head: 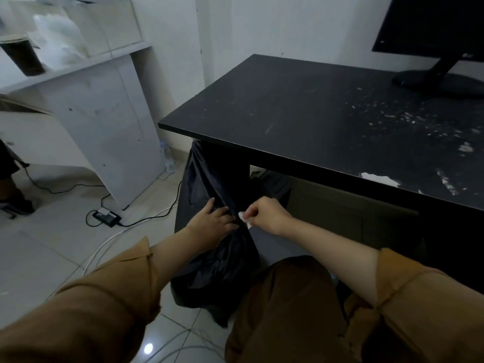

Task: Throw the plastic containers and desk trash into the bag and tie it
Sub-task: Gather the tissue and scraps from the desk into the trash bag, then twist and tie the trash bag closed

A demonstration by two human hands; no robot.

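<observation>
A black trash bag (pixel 209 271) stands on the floor beside the black desk (pixel 301 113), its upper part hanging against the desk leg. My left hand (pixel 213 221) grips a fold of the bag near its opening. My right hand (pixel 264 214) pinches a small white scrap of paper (pixel 245 218) right at the bag's edge, close to my left hand. White crumbs and paper bits (pixel 379 176) lie scattered over the desk's right side.
A monitor stand (pixel 440 79) sits at the desk's back right. A white shelf unit (pixel 104 121) stands at the left, holding a dark cup (pixel 23 57) and clear plastic. Cables and a power adapter (pixel 106 216) lie on the tiled floor, with a plastic bottle (pixel 166 158) near the wall.
</observation>
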